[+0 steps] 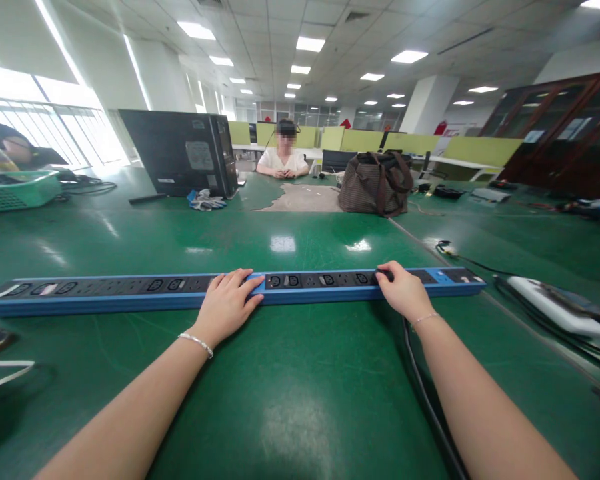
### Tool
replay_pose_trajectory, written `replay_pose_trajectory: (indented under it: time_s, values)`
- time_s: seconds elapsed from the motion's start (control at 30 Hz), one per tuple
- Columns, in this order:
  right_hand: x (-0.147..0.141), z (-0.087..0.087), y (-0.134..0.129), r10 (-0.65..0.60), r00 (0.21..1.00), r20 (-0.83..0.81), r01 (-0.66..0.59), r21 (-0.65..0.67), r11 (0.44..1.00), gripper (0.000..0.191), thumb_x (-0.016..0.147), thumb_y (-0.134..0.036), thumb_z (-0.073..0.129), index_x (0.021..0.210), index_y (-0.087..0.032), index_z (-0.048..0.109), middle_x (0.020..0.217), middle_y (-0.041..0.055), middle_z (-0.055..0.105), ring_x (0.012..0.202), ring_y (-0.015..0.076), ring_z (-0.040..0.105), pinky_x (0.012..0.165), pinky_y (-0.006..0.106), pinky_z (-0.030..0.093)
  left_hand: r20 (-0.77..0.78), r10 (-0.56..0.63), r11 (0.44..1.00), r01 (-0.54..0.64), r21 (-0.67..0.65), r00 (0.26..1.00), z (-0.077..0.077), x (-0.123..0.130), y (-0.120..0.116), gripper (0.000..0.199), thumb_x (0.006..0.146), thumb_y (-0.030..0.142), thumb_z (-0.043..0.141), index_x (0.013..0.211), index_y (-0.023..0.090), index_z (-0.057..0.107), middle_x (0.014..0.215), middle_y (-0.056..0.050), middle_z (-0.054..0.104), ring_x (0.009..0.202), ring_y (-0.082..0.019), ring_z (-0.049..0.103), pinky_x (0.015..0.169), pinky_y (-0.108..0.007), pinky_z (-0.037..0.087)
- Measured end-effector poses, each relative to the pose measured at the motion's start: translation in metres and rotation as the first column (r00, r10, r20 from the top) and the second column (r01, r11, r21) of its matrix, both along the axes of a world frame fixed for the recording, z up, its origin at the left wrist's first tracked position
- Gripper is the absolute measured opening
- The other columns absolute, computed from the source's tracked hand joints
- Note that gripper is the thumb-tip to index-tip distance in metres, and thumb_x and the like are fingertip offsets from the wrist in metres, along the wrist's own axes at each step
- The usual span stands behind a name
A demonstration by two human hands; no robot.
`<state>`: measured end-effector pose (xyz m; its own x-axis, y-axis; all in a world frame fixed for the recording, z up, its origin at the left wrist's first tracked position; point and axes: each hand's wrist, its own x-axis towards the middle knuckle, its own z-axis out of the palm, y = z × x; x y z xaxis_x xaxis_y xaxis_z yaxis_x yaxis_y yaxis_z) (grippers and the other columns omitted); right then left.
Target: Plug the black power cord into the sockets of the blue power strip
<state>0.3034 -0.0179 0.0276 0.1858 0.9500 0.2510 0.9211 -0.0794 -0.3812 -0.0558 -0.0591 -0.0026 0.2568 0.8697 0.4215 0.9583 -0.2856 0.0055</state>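
Observation:
A long blue power strip (310, 295) with a row of black sockets lies across the green table. On its top, left of the middle, my left hand (227, 297) rests with fingers stretched and apart, the lowest near its front edge. Further right, my right hand (403, 290) pinches a black plug (389, 274) at the strip's sockets. Fingers cover most of the plug, so I cannot tell how deep it sits. A black cable (425, 393) emerges below my right wrist and runs toward me along the forearm.
At the back stand a black computer case (180, 150), gloves (206, 200) and a brown bag (375, 183). A white device (555, 305) with cables lies right, a green basket (20, 193) left. Another person (283, 160) sits opposite, hands together on the table (305, 373).

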Motion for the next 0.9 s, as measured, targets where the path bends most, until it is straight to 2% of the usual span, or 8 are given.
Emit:
replay_pose_trajectory:
  time_s: [0.17,0.33,0.53,0.63,0.77,0.83,0.9]
  values:
    - [0.003,0.000,0.001,0.012,0.999,-0.042,-0.010,0.041,0.999,0.029,0.081,-0.037,0.045,0.101,-0.024,0.062,0.084,0.0066,0.067,0.078,0.0219,0.061,0.069,0.031,0.044,0.012,0.000,1.000,0.000,-0.005,1.000,0.000,0.000,0.000,0.041,0.087,0.046,0.039,0.122,0.031,0.054,0.130,-0.005,0.052,0.118,-0.024,0.047,0.101,-0.045,0.032]
    - [0.015,0.004,0.003,0.018,0.973,-0.229,0.025,0.186,0.982,0.032,0.078,-0.039,0.045,0.097,-0.019,0.062,0.083,0.0072,0.066,0.074,0.0200,0.059,0.069,0.031,0.044,0.006,0.003,1.000,-0.003,-0.005,1.000,0.001,0.000,0.000,0.040,0.088,0.046,0.039,0.121,0.030,0.055,0.130,-0.005,0.052,0.117,-0.024,0.048,0.101,-0.044,0.032]
    - [0.020,0.002,0.004,0.051,0.960,-0.274,0.012,0.223,0.975,0.033,0.077,-0.040,0.047,0.095,-0.017,0.062,0.081,0.0069,0.065,0.072,0.0192,0.057,0.071,0.033,0.044,-0.006,0.007,1.000,-0.007,-0.016,1.000,0.002,0.000,0.000,0.041,0.088,0.046,0.039,0.122,0.031,0.053,0.131,-0.004,0.052,0.117,-0.024,0.048,0.101,-0.044,0.032]
    - [0.030,0.006,0.002,0.048,0.938,-0.344,0.042,0.248,0.968,0.037,0.076,-0.042,0.048,0.100,-0.017,0.061,0.080,0.0061,0.064,0.068,0.0186,0.057,0.068,0.033,0.045,-0.006,0.006,1.000,-0.006,-0.024,1.000,0.003,0.000,0.000,0.041,0.088,0.046,0.039,0.123,0.031,0.054,0.131,-0.005,0.051,0.117,-0.024,0.048,0.101,-0.044,0.032]
    - [0.062,0.023,-0.004,-0.058,0.886,-0.461,0.178,0.222,0.959,0.041,0.080,-0.042,0.045,0.110,-0.018,0.056,0.085,0.0083,0.063,0.063,0.0170,0.057,0.060,0.030,0.043,-0.002,0.008,1.000,-0.008,-0.026,1.000,0.003,0.001,0.000,0.040,0.087,0.046,0.039,0.122,0.032,0.055,0.131,-0.004,0.052,0.118,-0.024,0.048,0.101,-0.044,0.032]
    - [0.083,0.030,-0.006,-0.159,0.917,-0.367,0.238,0.182,0.954,0.038,0.080,-0.042,0.046,0.107,-0.018,0.058,0.086,0.0105,0.064,0.064,0.0174,0.055,0.061,0.029,0.041,-0.001,0.009,1.000,-0.009,-0.024,1.000,0.003,0.001,0.000,0.040,0.087,0.046,0.039,0.122,0.032,0.054,0.131,-0.004,0.052,0.117,-0.024,0.048,0.101,-0.044,0.032]
    - [0.102,0.034,-0.006,-0.197,0.942,-0.272,0.236,0.115,0.965,0.035,0.082,-0.040,0.043,0.104,-0.017,0.057,0.089,0.0125,0.063,0.065,0.0179,0.055,0.062,0.030,0.040,-0.004,0.010,1.000,-0.010,-0.019,1.000,0.002,0.001,0.000,0.041,0.087,0.046,0.039,0.122,0.031,0.054,0.131,-0.004,0.052,0.117,-0.024,0.048,0.101,-0.044,0.032]
